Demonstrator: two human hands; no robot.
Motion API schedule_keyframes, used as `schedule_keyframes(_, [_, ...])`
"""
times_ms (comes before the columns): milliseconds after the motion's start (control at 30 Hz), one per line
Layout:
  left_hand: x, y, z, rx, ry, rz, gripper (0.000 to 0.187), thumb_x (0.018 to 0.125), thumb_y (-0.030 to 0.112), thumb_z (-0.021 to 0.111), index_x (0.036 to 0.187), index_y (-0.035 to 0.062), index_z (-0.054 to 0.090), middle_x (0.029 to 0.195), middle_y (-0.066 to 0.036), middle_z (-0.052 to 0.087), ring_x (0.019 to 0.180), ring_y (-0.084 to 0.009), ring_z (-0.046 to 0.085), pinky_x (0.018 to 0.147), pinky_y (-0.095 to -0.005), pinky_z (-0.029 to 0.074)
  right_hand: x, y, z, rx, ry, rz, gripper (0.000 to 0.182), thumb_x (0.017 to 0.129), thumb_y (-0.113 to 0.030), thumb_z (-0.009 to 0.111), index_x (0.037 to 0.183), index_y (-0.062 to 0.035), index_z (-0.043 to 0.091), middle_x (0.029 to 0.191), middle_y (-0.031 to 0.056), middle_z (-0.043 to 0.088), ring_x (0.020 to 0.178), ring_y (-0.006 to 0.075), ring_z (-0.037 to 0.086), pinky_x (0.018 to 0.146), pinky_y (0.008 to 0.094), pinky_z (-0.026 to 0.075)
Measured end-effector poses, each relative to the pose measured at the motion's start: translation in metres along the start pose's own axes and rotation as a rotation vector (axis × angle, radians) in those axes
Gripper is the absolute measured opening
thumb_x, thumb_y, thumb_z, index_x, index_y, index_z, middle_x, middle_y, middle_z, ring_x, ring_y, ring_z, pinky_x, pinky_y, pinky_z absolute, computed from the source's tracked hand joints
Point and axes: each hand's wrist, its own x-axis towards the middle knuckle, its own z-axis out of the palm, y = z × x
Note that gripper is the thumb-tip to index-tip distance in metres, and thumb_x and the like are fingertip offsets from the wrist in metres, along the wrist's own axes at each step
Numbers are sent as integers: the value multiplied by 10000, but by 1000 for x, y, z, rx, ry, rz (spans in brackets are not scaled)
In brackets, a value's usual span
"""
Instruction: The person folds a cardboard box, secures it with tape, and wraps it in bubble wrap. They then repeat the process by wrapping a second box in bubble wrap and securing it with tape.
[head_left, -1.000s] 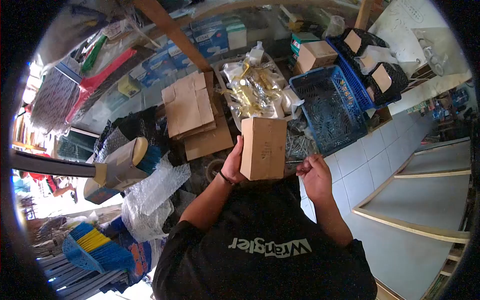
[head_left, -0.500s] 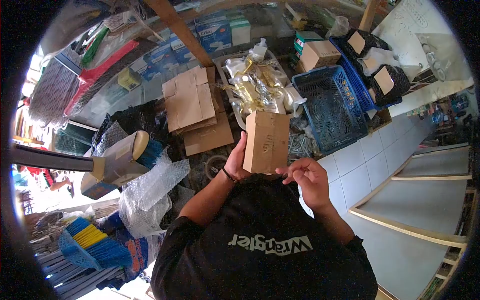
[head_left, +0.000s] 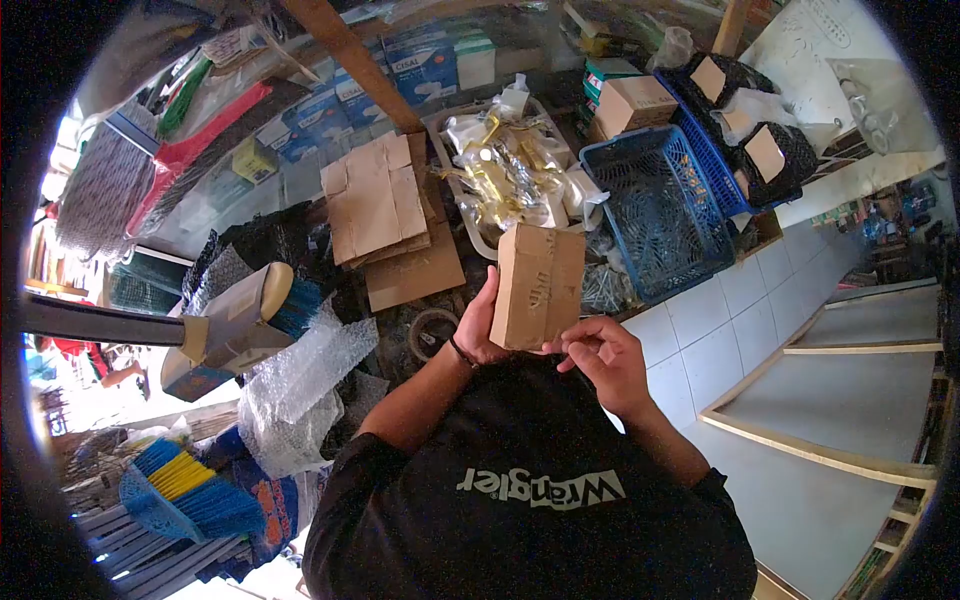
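Note:
My left hand is wrapped around the left side of a small brown cardboard box, with a dark band on the wrist. The box is upright in front of my chest, and handwriting marks its front, along with a strip of tape. At the box's lower right corner is my right hand, its fingers partly bent and apart, fingertips at the bottom edge. Just beyond the box, a white tray holds gold-coloured pieces in clear plastic.
Flattened cardboard and a tape roll lie left of the box. A blue basket stands to the right, beside another carton. Bubble wrap and a broom are at the left. Framed panels lean at the right.
The box has shifted slightly right with my left hand. My right hand has moved a little left and down, its fingertips now closer against the box's lower edge.

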Motion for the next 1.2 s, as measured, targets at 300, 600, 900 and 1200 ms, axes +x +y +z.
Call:
schedule_keyframes(300, [-1,-1,4,-38,91,-17,777,863,667,254,1400,106,269,1382,-190,351,1217,-374,414,951,-531,393,3,1,-2,98,68,91,174,916,-122,476,1010,24,490,941,124,585,946,256,629,672,321,543])
schedule_keyframes(600, [1,-1,-4,-1,25,-42,766,871,652,266,1396,95,273,1370,-188,367,1217,-367,417,977,-511,379,3,7,-14,176,77,-66,296,909,-255,512,1026,15,481,917,124,570,943,293,625,627,328,539])
schedule_keyframes(900, [3,-1,12,-58,118,36,727,888,627,262,1382,95,301,1346,-179,403,1194,-355,443,943,-504,407,7,9,-14,236,-39,51,299,905,-249,540,1052,10,503,986,117,570,930,235,603,676,324,533])
schedule_keyframes(1200, [-10,13,10,434,374,161,584,936,460,401,1358,65,317,1327,-120,423,1189,-265,447,983,-380,385,15,20,-41,396,90,133,238,907,-254,538,1010,-41,510,927,64,568,888,232,613,641,314,496])
